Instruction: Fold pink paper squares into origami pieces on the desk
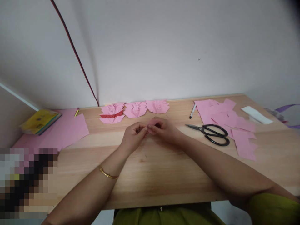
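Note:
Near the middle of the wooden table [150, 175], my left hand [133, 136] and my right hand [165, 130] meet, thumbs and fingers pinched together. Between them is a small piece of pink paper [153, 120], mostly covered by my fingers, so its folds cannot be made out. Just beyond my hands stand three folded pink paper shapes in a row: a left one [112, 109] with a red band below it, a middle one [136, 109] and a right one [157, 106]. To the right of my right hand lie black-handled scissors [214, 132], blades pointing left.
Several loose pink paper pieces [243, 123] overlap at the right, beside a pen [192, 111] and a white strip [256, 115]. A yellow packet [41, 120] rests on a large pink sheet [72, 128] at the left. A dark cable [75, 50] runs down the wall behind.

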`<state>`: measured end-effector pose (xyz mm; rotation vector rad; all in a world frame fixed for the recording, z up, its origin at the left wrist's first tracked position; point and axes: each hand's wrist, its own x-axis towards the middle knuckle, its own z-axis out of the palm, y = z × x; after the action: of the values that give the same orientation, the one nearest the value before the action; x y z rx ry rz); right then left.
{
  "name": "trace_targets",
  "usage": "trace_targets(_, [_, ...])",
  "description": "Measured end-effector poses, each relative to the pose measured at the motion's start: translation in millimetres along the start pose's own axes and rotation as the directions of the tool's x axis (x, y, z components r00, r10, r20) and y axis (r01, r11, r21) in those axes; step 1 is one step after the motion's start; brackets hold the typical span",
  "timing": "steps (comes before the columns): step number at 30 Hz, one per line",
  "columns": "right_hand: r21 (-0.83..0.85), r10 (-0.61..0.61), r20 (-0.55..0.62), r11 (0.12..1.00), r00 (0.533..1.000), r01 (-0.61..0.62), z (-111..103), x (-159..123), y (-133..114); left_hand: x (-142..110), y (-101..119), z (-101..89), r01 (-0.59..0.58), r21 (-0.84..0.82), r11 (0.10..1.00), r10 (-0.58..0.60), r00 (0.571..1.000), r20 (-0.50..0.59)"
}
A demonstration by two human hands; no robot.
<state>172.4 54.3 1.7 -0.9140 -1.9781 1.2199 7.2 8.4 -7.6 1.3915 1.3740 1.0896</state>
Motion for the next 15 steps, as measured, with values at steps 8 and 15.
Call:
trace_targets(8, [-0.128, -0.025, 0.033, 0.991, 0.999, 0.029, -4.5, -0.9, 1.5, -0.9, 4.0, -2.7, 0.009, 0.048, 0.999, -0.014, 0.995, 0.102])
trace_targets(15, [-0.046, -0.09, 0.059, 0.995, 0.994, 0.093, -5.6, -0.9, 3.9, -0.6, 7.5, -6.7, 0.101, -0.096, 0.99, -0.086, 0.985, 0.148])
